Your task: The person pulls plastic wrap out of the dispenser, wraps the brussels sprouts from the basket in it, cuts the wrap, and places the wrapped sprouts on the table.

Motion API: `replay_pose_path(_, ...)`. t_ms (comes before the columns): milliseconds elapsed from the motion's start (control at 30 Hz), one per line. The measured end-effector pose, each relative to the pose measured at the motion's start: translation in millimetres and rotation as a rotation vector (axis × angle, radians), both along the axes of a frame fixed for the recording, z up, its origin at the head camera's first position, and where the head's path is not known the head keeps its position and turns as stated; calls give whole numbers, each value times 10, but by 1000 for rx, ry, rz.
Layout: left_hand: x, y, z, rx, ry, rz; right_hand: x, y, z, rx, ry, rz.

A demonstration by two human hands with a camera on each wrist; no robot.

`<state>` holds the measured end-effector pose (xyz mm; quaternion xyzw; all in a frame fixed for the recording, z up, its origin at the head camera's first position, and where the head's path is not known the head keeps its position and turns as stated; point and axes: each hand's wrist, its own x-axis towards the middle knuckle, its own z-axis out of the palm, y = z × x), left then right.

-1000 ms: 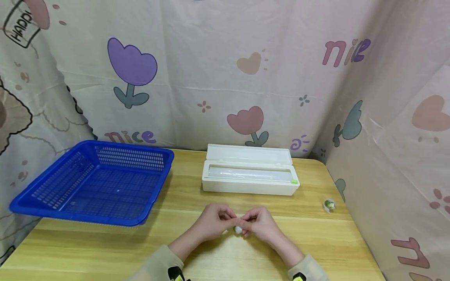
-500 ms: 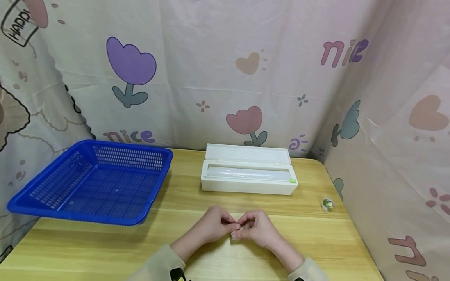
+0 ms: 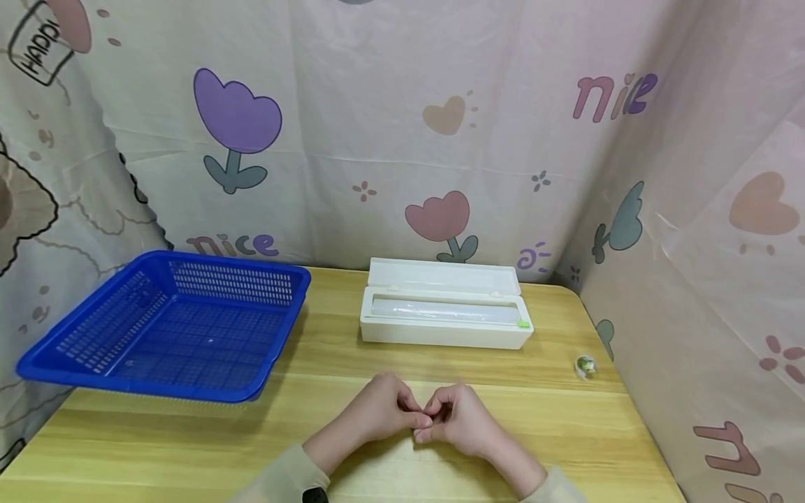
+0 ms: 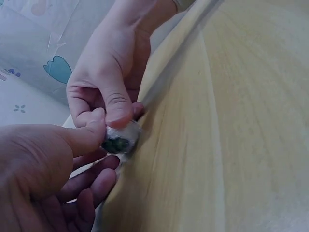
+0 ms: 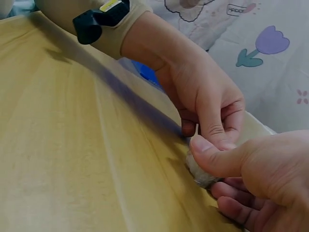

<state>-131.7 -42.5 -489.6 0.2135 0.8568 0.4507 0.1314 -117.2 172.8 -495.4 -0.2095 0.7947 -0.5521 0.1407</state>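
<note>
A small round bundle in clear plastic film (image 4: 118, 142), with something dark green inside, is held between my two hands low over the table. My left hand (image 3: 383, 412) pinches it at the gathered film with thumb and forefinger. From the other side my right hand (image 3: 462, 423) pinches it, the thumb lying along it in the right wrist view, where the bundle (image 5: 197, 173) looks whitish. The fingertips of both hands nearly meet and hide most of it in the head view. A similar wrapped bundle (image 3: 585, 366) with green inside lies at the table's right side.
Behind the hands stands a long white box (image 3: 440, 337), lid raised, holding a roll of clear film (image 3: 443, 310); a green slider sits at its right end. A blue mesh basket (image 3: 289, 335) occupies the table's left. Printed curtains (image 3: 352, 105) enclose the back and sides.
Both hands have shifted slightly toward the person. The whitish bundle that showed below the thumbs a second ago is now mostly covered by the right thumb and fingers in the head view.
</note>
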Motion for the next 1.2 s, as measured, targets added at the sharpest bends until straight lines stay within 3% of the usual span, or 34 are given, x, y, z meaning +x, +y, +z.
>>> replay_pose_path(300, -27, -53, 43, 38, -78, -83, 44, -16, -63, -93, 25, 1)
replay_pose_path(500, -19, -40, 61, 43, -145, -53, 21, 9, -137, -205, 130, -17)
replay_pose_path(600, -38, -34, 51, 88, -156, -34, -3, 10, -150, -251, 178, -45)
replay_pose_path(700, -64, -29, 43, 125, -128, -15, -20, 9, -148, -247, 201, -78)
replay_pose_path(900, -80, -11, 19, 170, -92, 23, -54, 35, -145, -131, 205, -152)
replay_pose_path(1200, -90, 9, -23, 193, -35, 68, -74, 37, -102, -90, 165, -118)
